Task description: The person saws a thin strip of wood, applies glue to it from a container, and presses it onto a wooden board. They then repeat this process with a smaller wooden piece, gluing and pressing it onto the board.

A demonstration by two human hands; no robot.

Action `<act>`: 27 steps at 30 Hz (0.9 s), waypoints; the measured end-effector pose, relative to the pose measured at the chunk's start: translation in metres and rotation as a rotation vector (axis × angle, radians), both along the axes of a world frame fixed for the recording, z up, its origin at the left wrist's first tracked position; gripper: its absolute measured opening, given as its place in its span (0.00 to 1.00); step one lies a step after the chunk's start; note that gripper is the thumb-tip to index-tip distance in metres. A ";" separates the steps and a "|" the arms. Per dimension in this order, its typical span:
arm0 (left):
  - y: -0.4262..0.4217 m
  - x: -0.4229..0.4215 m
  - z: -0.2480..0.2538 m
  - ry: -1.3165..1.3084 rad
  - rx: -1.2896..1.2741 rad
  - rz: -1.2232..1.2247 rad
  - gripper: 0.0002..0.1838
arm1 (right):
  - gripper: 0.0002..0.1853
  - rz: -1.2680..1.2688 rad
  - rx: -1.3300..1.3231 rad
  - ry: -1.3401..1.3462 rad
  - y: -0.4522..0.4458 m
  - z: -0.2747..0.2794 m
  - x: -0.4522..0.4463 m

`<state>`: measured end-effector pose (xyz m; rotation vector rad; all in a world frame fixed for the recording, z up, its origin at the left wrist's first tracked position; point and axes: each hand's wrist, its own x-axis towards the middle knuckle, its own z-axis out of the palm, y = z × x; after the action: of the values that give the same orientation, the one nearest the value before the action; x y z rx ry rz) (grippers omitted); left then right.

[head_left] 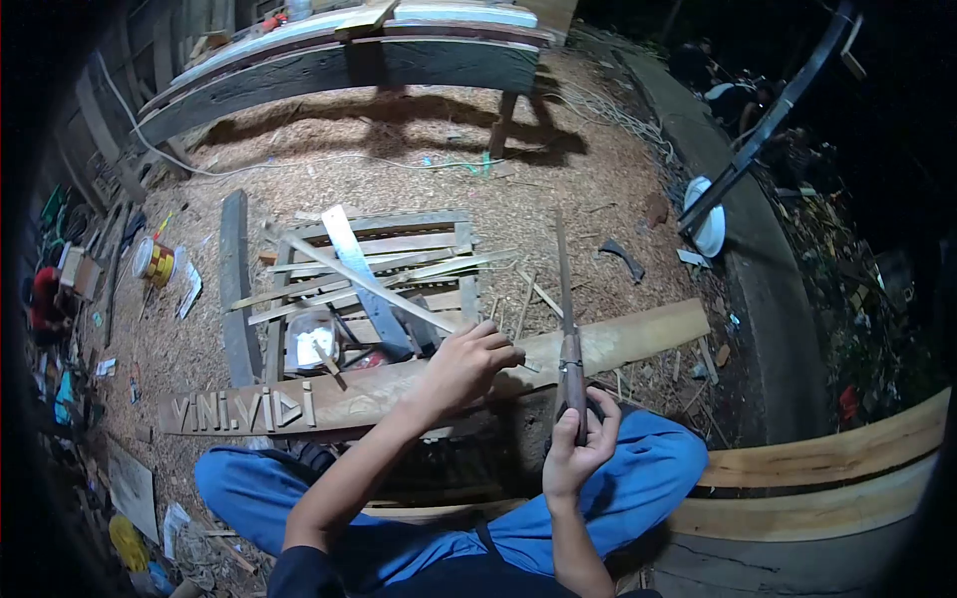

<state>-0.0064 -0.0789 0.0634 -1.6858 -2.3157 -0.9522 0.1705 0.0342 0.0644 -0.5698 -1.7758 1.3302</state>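
My left hand (469, 364) is closed around a thin wooden strip (349, 276). The strip runs up and left, and a short end shows right of the fingers. In my right hand (581, 448) is a long knife (569, 369) with a wooden handle, its narrow blade pointing away from me. Beneath the left hand lies a long plank (638, 334) across my lap area. Wooden letters (244, 411) reading "VINI. VIDI" sit on its left end. The knife stands beside the left hand, apart from it.
A slatted wooden frame (464, 239) ahead carries loose strips, a handsaw (349, 249) and a plastic tub (312, 339). A workbench (439, 65) stands at the back. A bucket (155, 261) is at left, boards (827, 453) at right. Other people sit at the upper right.
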 end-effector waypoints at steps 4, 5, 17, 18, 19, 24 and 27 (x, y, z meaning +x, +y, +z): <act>0.023 0.001 -0.021 -0.099 0.038 0.029 0.17 | 0.17 -0.037 -0.048 -0.009 -0.001 -0.011 0.005; 0.027 -0.001 -0.030 -0.146 0.027 0.034 0.17 | 0.18 -0.021 -0.070 -0.023 -0.001 -0.016 0.007; 0.058 -0.004 -0.073 -0.165 0.243 0.163 0.13 | 0.22 -0.020 -0.155 -0.106 0.002 -0.047 0.003; 0.058 -0.001 -0.068 -0.174 0.237 0.171 0.12 | 0.22 -0.021 -0.161 -0.114 0.003 -0.048 0.003; 0.057 0.000 -0.063 -0.182 0.231 0.179 0.12 | 0.22 -0.022 -0.167 -0.122 0.003 -0.048 0.003; 0.052 -0.002 -0.056 -0.209 0.191 0.147 0.11 | 0.21 -0.009 -0.326 -0.202 -0.004 -0.030 0.004; 0.053 -0.002 -0.057 -0.249 0.210 0.150 0.10 | 0.21 -0.044 -0.237 -0.209 -0.005 -0.036 0.001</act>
<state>-0.0085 -0.0255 0.0067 -1.3601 -2.3481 -1.3850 0.1717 0.0288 0.0286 -0.9019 -1.7688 1.5070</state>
